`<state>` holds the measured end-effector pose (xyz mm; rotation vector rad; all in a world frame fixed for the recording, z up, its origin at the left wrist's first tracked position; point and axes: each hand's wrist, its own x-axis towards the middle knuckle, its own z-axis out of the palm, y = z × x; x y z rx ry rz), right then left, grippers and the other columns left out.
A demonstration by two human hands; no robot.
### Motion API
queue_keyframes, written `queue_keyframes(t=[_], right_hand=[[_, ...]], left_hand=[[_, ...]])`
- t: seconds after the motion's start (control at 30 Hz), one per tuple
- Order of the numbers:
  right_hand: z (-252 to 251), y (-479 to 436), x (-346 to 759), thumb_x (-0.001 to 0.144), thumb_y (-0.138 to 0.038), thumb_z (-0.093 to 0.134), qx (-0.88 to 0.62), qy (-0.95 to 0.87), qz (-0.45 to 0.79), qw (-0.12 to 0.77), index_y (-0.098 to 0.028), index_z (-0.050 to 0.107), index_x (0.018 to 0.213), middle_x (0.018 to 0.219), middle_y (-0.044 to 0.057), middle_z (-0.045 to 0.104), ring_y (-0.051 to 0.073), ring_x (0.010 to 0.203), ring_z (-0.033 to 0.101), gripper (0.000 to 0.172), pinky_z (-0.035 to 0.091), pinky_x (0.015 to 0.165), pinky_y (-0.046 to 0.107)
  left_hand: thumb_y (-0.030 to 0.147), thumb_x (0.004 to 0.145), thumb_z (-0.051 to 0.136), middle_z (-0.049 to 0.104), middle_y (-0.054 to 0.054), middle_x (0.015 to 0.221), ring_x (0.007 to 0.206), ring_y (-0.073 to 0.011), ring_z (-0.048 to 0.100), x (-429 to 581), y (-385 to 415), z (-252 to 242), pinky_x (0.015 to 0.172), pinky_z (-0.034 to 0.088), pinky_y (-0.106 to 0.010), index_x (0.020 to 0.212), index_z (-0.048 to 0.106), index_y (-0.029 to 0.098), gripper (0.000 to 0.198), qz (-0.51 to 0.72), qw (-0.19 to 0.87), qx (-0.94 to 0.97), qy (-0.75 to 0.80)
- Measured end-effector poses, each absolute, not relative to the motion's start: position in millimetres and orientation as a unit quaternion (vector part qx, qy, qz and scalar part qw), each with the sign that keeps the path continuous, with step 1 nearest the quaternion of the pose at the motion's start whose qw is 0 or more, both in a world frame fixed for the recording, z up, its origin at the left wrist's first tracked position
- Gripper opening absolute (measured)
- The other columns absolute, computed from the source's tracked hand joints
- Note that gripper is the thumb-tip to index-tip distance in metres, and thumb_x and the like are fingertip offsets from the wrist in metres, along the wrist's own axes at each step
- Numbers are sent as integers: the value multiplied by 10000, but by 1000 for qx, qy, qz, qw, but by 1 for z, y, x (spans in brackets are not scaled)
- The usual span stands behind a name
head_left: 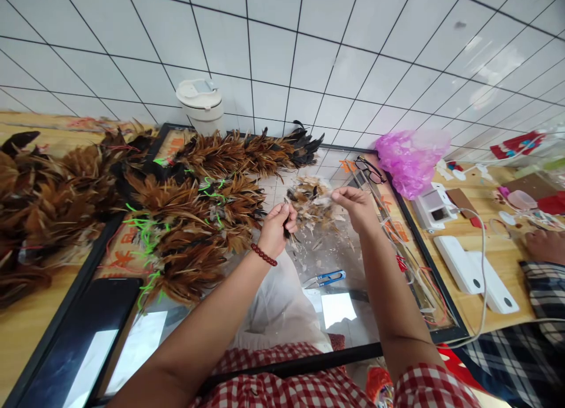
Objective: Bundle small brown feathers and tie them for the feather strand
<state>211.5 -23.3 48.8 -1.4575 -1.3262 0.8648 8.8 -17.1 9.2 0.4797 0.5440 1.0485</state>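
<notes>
My left hand (277, 226), with a dark red bead bracelet (263, 255) at the wrist, is closed around a small bunch of dark feathers (289, 224). My right hand (356, 206) is pinched on a pale feather just above a loose heap of small brown and white feathers (312, 205). Both hands hover over a glass-topped table (335, 255). Blue snips (329, 278) lie on the glass just below my hands. Long strings of brown and black feathers (194, 219), tied with green cord, lie to the left.
A white lidded cup (202, 105) stands at the back. Black glasses (368, 169) and a pink plastic bag (410, 158) lie right of the heap. White devices (474, 272) sit on the wooden bench at right, where another person's hand (545, 246) rests. Thin sticks (410, 266) line the glass's right edge.
</notes>
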Motion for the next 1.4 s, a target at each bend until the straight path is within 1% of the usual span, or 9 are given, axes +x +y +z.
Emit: queue_keyframes(t=[0.13, 0.27, 0.33, 0.43, 0.57, 0.77, 0.93, 1.17, 1.4], right_hand=[[55, -25, 213, 653, -387, 738, -564, -478, 456, 495, -182, 642, 668, 613, -24, 577, 101, 584, 488, 226, 393, 602, 244], [53, -27, 195, 686, -429, 724, -543, -540, 458, 452, -175, 641, 687, 638, -15, 593, 106, 597, 501, 268, 410, 607, 253], [49, -29, 182, 754, -435, 672, -556, -568, 374, 478, -180, 638, 726, 656, -7, 600, 115, 606, 509, 259, 421, 612, 264], [45, -36, 164, 856, -368, 574, -574, -615, 142, 523, -198, 642, 822, 748, 25, 647, 146, 695, 559, 186, 441, 700, 306], [41, -43, 152, 868, -232, 567, -473, -790, -74, 383, -214, 648, 893, 845, 46, 699, 175, 812, 590, 87, 396, 789, 352], [38, -43, 148, 893, -196, 522, -421, -857, -152, 254, -200, 646, 878, 812, 40, 694, 161, 766, 559, 125, 350, 752, 355], [41, -44, 148, 869, -309, 569, -429, -859, -80, 266, -198, 664, 881, 802, 48, 690, 174, 768, 577, 147, 359, 747, 362], [47, -42, 150, 819, -336, 627, -525, -714, 139, 442, -200, 658, 896, 685, 5, 635, 129, 615, 560, 159, 446, 652, 291], [46, -38, 148, 721, -460, 711, -502, -613, 398, 463, -206, 648, 878, 704, 6, 650, 143, 616, 604, 305, 505, 622, 299]], left_hand=[[288, 742, 699, 477, 24, 638, 455, -22, 351, 9, -17, 10, 445, 287, -155, 719, 509, 132, 247, 483, 808, 227, 249], [309, 741, 695, 529, 5, 633, 471, -47, 420, 11, -18, 10, 465, 343, -181, 714, 519, 132, 250, 468, 810, 246, 253], [322, 747, 685, 569, -14, 643, 487, -71, 468, 12, -20, 10, 478, 376, -202, 723, 532, 133, 244, 462, 803, 264, 270], [334, 750, 683, 604, -29, 651, 519, -99, 529, 14, -21, 10, 511, 419, -227, 733, 552, 131, 241, 461, 794, 266, 293], [284, 709, 732, 611, -11, 651, 570, -99, 561, 16, -19, 10, 583, 450, -234, 736, 584, 126, 218, 489, 795, 204, 295], [171, 660, 764, 638, -10, 707, 644, -84, 581, 16, -16, 11, 644, 453, -204, 745, 616, 117, 179, 502, 803, 141, 289], [242, 648, 781, 609, 7, 672, 614, -72, 555, 18, -19, 10, 604, 444, -188, 713, 602, 125, 224, 512, 787, 184, 291], [394, 702, 715, 475, 54, 506, 428, -61, 408, 22, -21, 1, 405, 321, -194, 672, 543, 158, 294, 514, 726, 314, 332], [409, 703, 706, 483, 49, 563, 435, -53, 403, 22, -21, 2, 402, 325, -193, 711, 548, 158, 297, 513, 724, 318, 333]])
